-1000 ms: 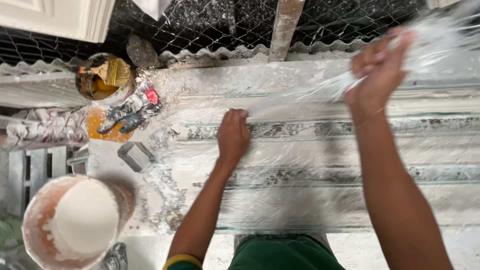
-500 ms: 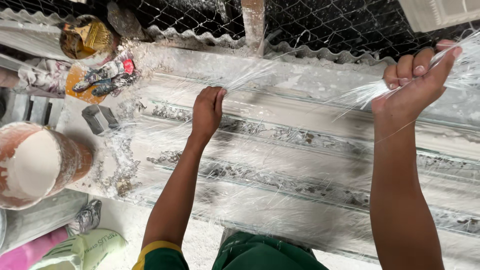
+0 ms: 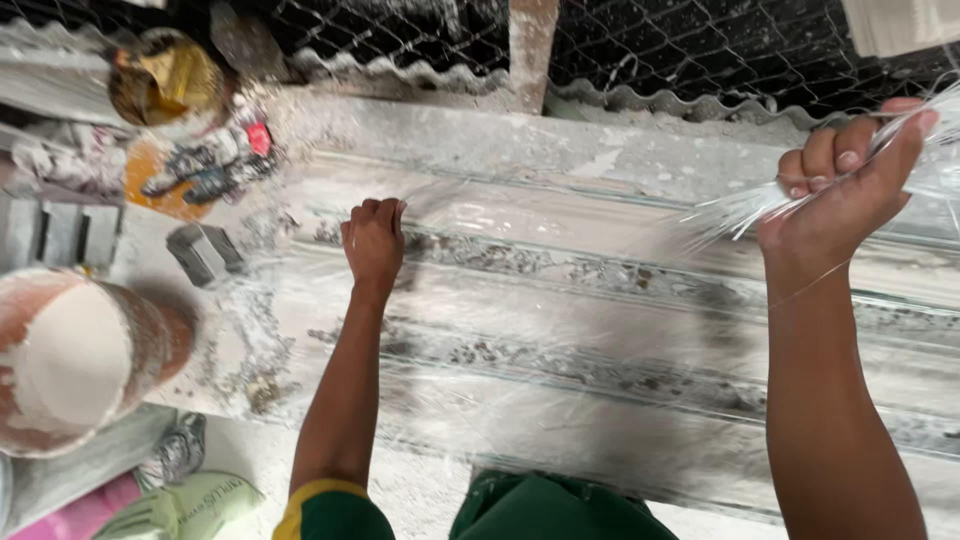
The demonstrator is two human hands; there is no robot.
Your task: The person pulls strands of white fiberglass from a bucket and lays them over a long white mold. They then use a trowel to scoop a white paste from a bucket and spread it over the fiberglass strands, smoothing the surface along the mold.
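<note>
Keep left hand (image 3: 373, 240) fisted, pinning clear film (image 3: 560, 330) on the ridged mould (image 3: 600, 270) mid-frame w/ right hand (image 3: 845, 195) gripping the bunched film end at upper right, pulling taut & even, no wrinkles, away from plaster bucket (image 3: 70, 355) at left.

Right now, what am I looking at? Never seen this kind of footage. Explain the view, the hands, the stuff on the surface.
One camera, worn on a person's head, looks down at their own two bare hands; there is no machine. The left hand presses a thin clear plastic sheet onto a long ridged white slab. The right hand is raised and grips the sheet's gathered end. At left stand a bucket of white powder or paste, a small tin and a grey block. Wire mesh runs behind.
</note>
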